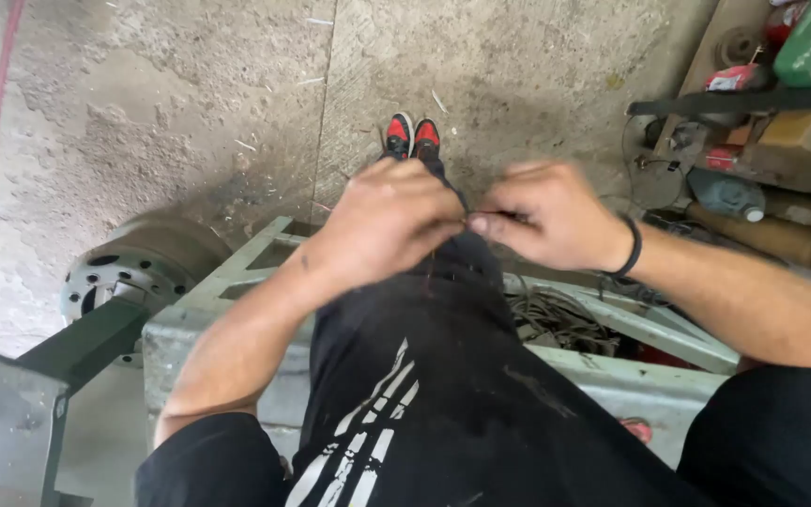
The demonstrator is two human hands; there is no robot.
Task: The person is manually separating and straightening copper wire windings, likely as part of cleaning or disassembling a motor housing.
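Both hands pinch a thin dark wire over the raised knee: the left hand point(389, 228) closed on its end, the right hand point(549, 218) gripping it between thumb and fingertips point(479, 224). The wire point(467, 218) could slip if pulled unevenly. The metal frame point(246, 272) edges crowd below; open floor point(190, 94) lies far.

Soft even daylight, moderately bright. Concrete floor point(190, 84) evenly lit, no glare. Faint diffuse shadow on floor around metal frame point(237, 272). Right hand point(556, 216) motion-blurred, fingertips smeared. Black clothing lacks detail. Slight wide-angle stretch at edges.
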